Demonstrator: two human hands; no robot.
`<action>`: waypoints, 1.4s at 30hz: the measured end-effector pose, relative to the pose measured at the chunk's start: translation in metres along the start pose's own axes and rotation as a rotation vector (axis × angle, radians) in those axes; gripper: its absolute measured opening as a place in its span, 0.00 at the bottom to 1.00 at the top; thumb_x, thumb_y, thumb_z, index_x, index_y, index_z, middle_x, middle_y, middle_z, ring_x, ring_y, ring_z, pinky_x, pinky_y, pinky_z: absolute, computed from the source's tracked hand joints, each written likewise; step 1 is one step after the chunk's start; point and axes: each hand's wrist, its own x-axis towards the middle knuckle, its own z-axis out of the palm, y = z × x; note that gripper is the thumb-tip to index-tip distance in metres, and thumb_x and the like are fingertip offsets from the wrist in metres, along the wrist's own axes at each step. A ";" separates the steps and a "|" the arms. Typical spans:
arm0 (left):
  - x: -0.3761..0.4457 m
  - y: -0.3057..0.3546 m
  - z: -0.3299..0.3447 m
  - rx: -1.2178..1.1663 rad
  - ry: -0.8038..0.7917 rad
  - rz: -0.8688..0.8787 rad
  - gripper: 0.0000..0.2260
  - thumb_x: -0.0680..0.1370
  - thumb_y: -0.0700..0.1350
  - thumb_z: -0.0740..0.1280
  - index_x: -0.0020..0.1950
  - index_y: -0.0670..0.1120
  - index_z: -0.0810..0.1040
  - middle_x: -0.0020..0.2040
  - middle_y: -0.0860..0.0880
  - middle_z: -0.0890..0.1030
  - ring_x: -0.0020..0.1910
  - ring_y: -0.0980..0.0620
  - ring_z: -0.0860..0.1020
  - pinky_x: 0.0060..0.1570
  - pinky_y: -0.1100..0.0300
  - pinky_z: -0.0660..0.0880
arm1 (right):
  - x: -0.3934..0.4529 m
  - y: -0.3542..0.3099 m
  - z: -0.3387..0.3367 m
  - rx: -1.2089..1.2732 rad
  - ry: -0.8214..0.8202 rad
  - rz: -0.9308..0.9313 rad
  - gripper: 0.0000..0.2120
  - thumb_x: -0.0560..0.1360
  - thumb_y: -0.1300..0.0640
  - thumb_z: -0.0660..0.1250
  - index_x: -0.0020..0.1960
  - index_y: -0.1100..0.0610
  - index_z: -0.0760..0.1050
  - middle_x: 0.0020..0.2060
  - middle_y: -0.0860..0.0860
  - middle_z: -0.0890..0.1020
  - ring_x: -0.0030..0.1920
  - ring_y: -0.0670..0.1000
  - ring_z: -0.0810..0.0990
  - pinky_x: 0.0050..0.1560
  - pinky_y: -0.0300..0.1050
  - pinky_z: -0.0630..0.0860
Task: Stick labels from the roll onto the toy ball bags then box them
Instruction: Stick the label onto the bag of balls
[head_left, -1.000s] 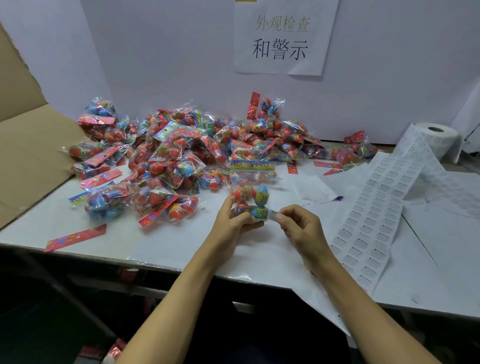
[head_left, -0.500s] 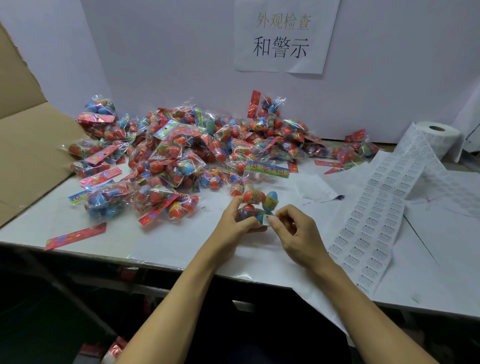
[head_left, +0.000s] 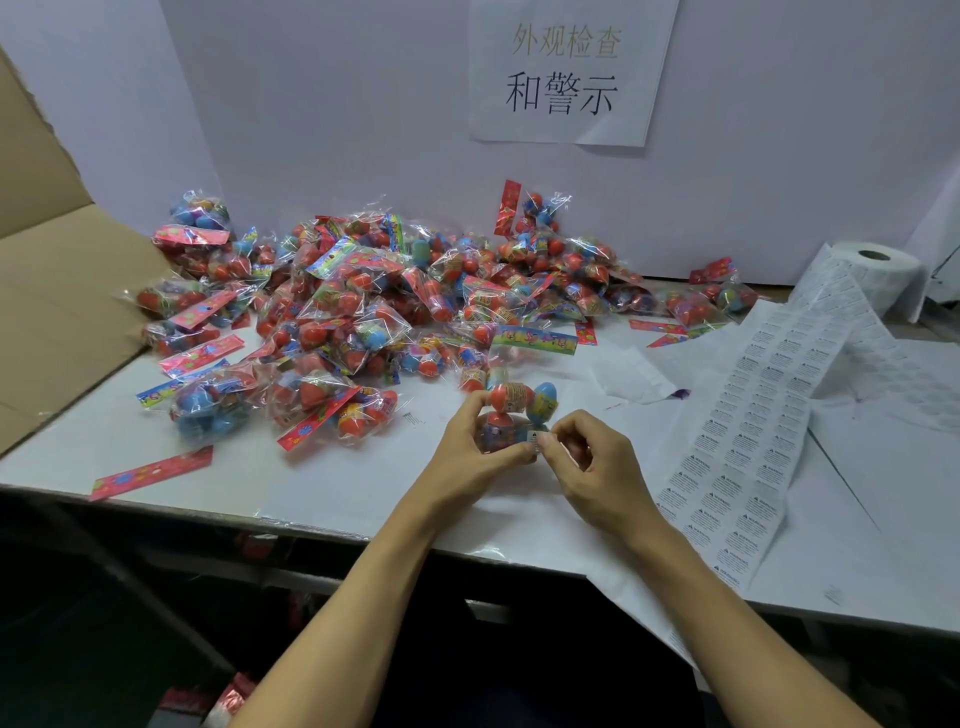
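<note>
The left hand (head_left: 475, 451) grips a clear bag of toy balls (head_left: 514, 415) just above the counter (head_left: 332, 483), a little in from its near edge and roughly midway along it. The right hand (head_left: 597, 467) pinches a small white label (head_left: 533, 436) against the lower right part of that bag, its fingertips meeting the left thumb there.

To do this step well, the label probably wants laying on a flat stretch of plastic rather than over the curve of a ball. Rubbing from one edge to the other should keep out creases and lifted corners. The left hand should keep the film taut while the right presses. The printed side should face outward and sit straight.

The strip of labels (head_left: 753, 426) runs from the roll (head_left: 878, 275) at the far right corner down towards the near edge. Each label carries a triangle mark and a word that looks like "WARNING"; the smaller print is too fine to read. A paper sign (head_left: 563, 67) on the back wall reads "外观检查" and "和警示". The pile of bags (head_left: 363, 312) lies along the far left of the counter, beside the cardboard box (head_left: 57, 291).
</note>
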 end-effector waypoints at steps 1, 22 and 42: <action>0.000 0.000 0.000 0.008 0.003 0.005 0.22 0.75 0.35 0.76 0.66 0.47 0.76 0.57 0.42 0.85 0.56 0.44 0.85 0.57 0.53 0.81 | 0.000 0.000 0.000 -0.003 0.001 0.001 0.10 0.77 0.61 0.72 0.38 0.59 0.74 0.28 0.46 0.68 0.30 0.46 0.67 0.33 0.34 0.63; 0.001 0.001 -0.001 -0.083 0.011 -0.011 0.25 0.73 0.33 0.76 0.67 0.45 0.75 0.55 0.40 0.85 0.55 0.42 0.85 0.57 0.50 0.82 | 0.001 0.006 0.001 0.056 0.048 0.125 0.11 0.77 0.56 0.73 0.37 0.53 0.77 0.25 0.44 0.69 0.28 0.45 0.67 0.31 0.32 0.65; 0.006 -0.003 0.000 -0.173 0.045 -0.061 0.16 0.80 0.33 0.69 0.67 0.42 0.76 0.55 0.36 0.85 0.54 0.38 0.85 0.53 0.50 0.83 | 0.001 0.001 -0.002 0.133 0.001 0.186 0.13 0.81 0.56 0.68 0.38 0.56 0.79 0.29 0.42 0.77 0.32 0.42 0.73 0.36 0.34 0.68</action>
